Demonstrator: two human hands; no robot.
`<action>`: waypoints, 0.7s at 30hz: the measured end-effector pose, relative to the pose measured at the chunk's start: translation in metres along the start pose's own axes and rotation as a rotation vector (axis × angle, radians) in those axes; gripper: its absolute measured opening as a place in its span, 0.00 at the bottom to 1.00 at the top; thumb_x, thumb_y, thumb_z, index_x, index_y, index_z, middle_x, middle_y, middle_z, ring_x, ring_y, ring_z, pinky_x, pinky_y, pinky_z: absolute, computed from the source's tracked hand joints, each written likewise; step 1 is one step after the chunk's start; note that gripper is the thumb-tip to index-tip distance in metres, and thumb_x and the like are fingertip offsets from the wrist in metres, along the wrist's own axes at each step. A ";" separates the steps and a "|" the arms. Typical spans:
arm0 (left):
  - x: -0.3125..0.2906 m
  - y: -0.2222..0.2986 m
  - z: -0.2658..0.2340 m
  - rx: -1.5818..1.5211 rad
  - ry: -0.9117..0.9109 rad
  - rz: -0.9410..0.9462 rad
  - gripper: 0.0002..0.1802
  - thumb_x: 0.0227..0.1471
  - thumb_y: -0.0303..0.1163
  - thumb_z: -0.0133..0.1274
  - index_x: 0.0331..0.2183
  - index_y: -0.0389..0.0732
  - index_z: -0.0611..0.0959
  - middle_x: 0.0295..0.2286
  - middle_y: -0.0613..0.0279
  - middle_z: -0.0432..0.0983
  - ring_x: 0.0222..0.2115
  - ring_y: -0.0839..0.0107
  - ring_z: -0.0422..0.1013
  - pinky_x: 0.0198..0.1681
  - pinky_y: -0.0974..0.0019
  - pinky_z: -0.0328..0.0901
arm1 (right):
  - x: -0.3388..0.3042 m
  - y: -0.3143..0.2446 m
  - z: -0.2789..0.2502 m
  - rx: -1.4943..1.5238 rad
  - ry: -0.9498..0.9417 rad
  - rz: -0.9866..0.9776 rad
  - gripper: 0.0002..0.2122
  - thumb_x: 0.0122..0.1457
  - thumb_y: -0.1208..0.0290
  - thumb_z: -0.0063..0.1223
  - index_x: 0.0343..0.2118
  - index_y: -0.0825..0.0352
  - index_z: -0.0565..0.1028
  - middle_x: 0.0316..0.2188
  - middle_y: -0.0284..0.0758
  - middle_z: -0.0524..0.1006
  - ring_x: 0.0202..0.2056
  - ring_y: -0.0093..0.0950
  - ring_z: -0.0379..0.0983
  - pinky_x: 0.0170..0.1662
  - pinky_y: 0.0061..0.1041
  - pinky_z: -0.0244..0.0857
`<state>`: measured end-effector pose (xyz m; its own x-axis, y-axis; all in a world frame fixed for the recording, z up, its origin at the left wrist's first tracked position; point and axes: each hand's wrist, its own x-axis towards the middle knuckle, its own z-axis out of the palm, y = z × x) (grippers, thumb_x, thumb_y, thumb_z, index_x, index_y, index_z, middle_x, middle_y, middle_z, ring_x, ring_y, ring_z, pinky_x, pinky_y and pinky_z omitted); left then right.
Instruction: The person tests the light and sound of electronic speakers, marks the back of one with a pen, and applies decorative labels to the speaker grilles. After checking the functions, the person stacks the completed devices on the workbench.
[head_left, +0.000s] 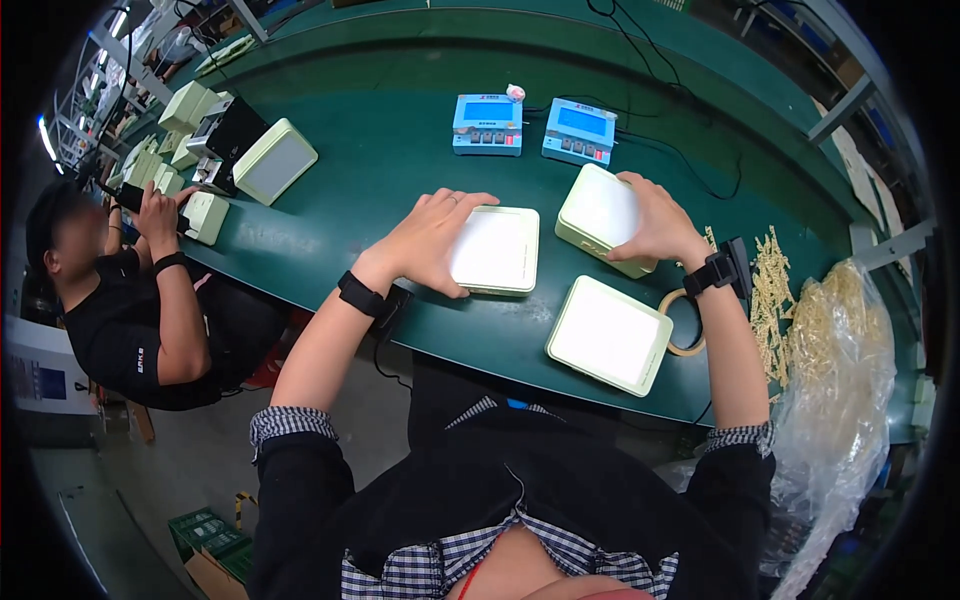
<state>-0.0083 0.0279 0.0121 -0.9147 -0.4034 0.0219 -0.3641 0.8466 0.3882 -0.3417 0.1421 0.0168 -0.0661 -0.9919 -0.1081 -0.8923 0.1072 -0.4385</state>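
Observation:
My left hand (437, 240) grips a pale green box with a glowing white panel (497, 250) by its left side, thumb at the near corner and fingers along the far edge. To the right, my right hand (659, 220) is wrapped round the right side of a second pale green box (597, 210), whose front side shows. A third such box (610, 335) lies lit face up near the table's front edge, touched by neither hand. Both wrists wear black straps.
Two blue devices with screens (488, 125) stand at the back with cables. Small tan pieces (770, 300), a tape roll (685, 322) and a clear plastic bag (838, 350) are at right. At left, a co-worker (130, 290) handles a black tool near more boxes (275, 162).

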 end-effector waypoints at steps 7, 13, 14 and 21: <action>0.003 -0.002 0.004 -0.019 0.044 0.015 0.60 0.15 0.40 0.69 0.57 0.49 0.63 0.45 0.54 0.72 0.47 0.53 0.63 0.51 0.57 0.56 | 0.002 0.003 0.001 0.013 0.035 0.001 0.51 0.24 0.62 0.77 0.59 0.63 0.62 0.50 0.44 0.72 0.53 0.41 0.67 0.58 0.35 0.61; 0.005 -0.003 0.003 -0.047 -0.014 -0.038 0.57 0.15 0.42 0.69 0.55 0.47 0.65 0.48 0.56 0.69 0.49 0.54 0.62 0.55 0.57 0.55 | 0.008 0.000 -0.002 0.048 -0.011 0.034 0.52 0.22 0.63 0.79 0.58 0.63 0.63 0.49 0.45 0.73 0.52 0.41 0.69 0.56 0.35 0.63; 0.005 -0.003 0.003 -0.045 -0.014 -0.040 0.57 0.15 0.42 0.69 0.54 0.47 0.66 0.48 0.57 0.69 0.49 0.54 0.62 0.55 0.57 0.55 | 0.008 0.000 -0.003 0.048 -0.009 0.032 0.52 0.22 0.64 0.79 0.58 0.63 0.63 0.49 0.45 0.73 0.52 0.41 0.69 0.56 0.34 0.63; 0.003 -0.005 0.006 -0.057 0.005 -0.026 0.56 0.15 0.42 0.69 0.54 0.47 0.66 0.47 0.57 0.69 0.49 0.54 0.62 0.55 0.57 0.55 | 0.006 -0.003 -0.002 0.076 -0.021 0.043 0.53 0.21 0.64 0.79 0.59 0.62 0.62 0.49 0.45 0.73 0.52 0.41 0.69 0.56 0.35 0.64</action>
<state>-0.0106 0.0244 0.0050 -0.9039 -0.4275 0.0159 -0.3775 0.8145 0.4406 -0.3408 0.1352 0.0194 -0.0931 -0.9848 -0.1468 -0.8523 0.1550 -0.4996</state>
